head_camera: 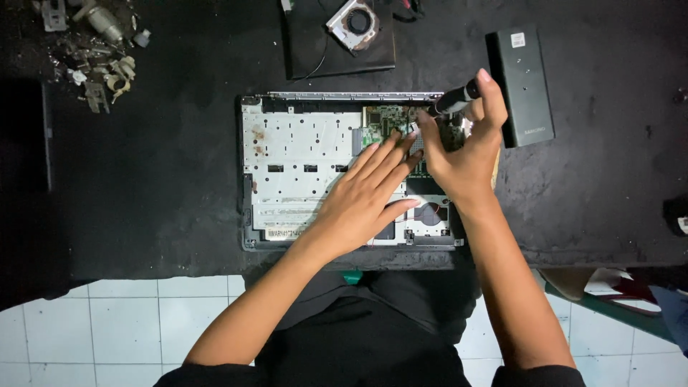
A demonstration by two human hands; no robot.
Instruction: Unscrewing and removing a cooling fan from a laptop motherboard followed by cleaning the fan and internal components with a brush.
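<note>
An opened laptop base (pixel 301 154) lies on the black table, its pale metal inner plate bare and a green circuit board (pixel 387 122) showing at the upper right. My left hand (pixel 365 197) rests flat on the base, fingers spread and pointing toward the board. My right hand (pixel 466 147) is closed around a black-handled screwdriver (pixel 457 99), whose tip points down at the board's right part. The hand hides the tip itself.
A black rectangular battery pack (pixel 522 84) lies right of the laptop. A dark panel with a cooling fan (pixel 352 23) sits behind it. Loose metal parts and screws (pixel 97 54) are heaped at the far left. White floor tiles (pixel 143 322) show below the table edge.
</note>
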